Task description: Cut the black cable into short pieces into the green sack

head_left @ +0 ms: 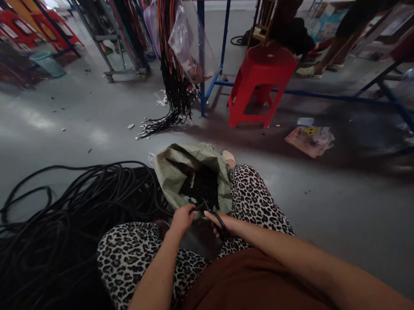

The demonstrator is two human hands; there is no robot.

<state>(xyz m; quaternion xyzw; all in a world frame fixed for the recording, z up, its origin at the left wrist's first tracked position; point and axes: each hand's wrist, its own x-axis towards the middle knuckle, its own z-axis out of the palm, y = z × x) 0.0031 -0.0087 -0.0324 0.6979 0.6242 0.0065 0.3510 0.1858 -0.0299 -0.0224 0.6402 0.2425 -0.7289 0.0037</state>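
A pale green woven sack [168,175] stands with its mouth wide between my legs, small black pieces [206,185] heaped inside. At its near rim my right hand [218,221] is closed round the handles of black scissors [222,228], whose blades point up and left over the sack. Just left of the blades, my left hand [184,217] pinches a short dark length of black tubing or cable [197,207]. Its exact kind is hard to make out. To my left, long black tubing or cable [101,197] lies in a large loose coil.
A red plastic stool [267,73] stands ahead by a blue-legged table [203,58]. Bundled black and orange wires [173,82] hang from the table to the floor. Further right lies a plastic packet [310,139]. Another person's legs [336,51] show behind the table.
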